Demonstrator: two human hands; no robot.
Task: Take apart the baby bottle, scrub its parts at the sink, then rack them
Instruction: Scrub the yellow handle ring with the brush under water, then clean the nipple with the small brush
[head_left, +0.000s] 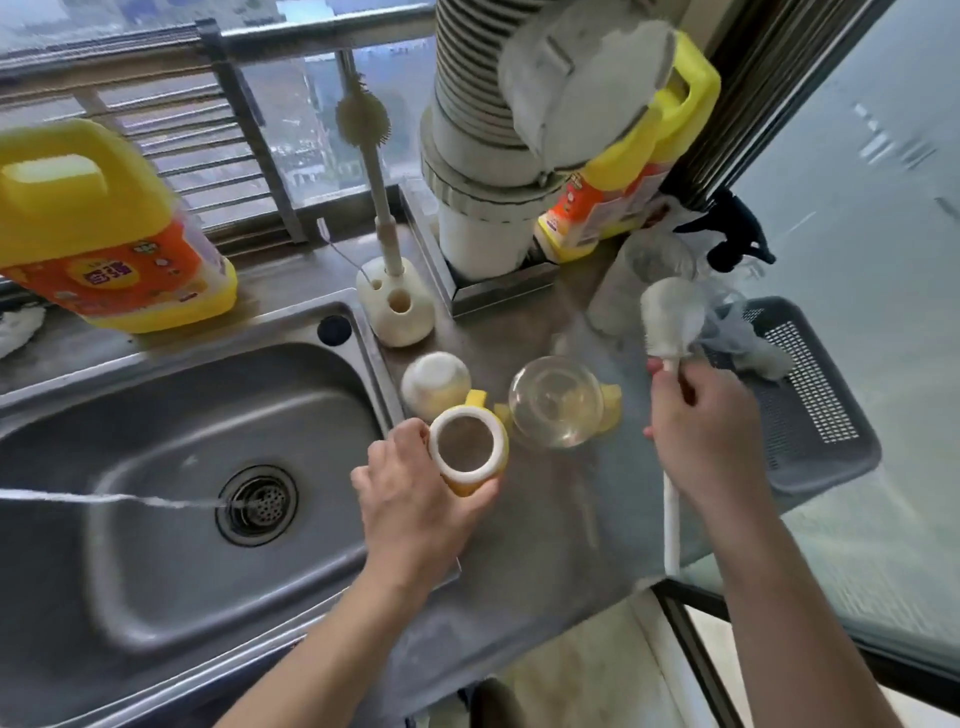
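Both forearms reached in from 6 o'clock, nearest the lens. Fingers (402, 441) of the left hand (415, 499) curled round a yellow piece (467, 452) with a white rim. Its open mouth was turned up at the camera, and it was held over the counter (545, 519) at the sink's right edge. Fingers (675, 395) of the right hand (711, 431) were closed on the white handle of a bottle brush (671, 519), gripping near the head. The pale bristles pointed to 12 o'clock and the handle's tail hung toward 6. At 1 o'clock from the yellow piece lay a clear round part (556, 408), close beside it, with yellow tabs showing at its sides. At 11 o'clock stood a white cap (435, 382), near but apart.

Judging by these 3 separate pieces, the taking apart looked done or nearly so. Scrubbing appeared about to begin: the brush was in hand but touched no part, and its head was well away from the yellow piece. Water ran in a thin stream from 9 o'clock onto the drain of the sink (156, 415), with no bottle part under it. A grey basket (810, 395) at 3 o'clock showed a crumpled cloth or bag and no bottle part that could be made out, so racking seemed not yet started. All 3 pieces probably remained to be scrubbed, rinsed and racked.
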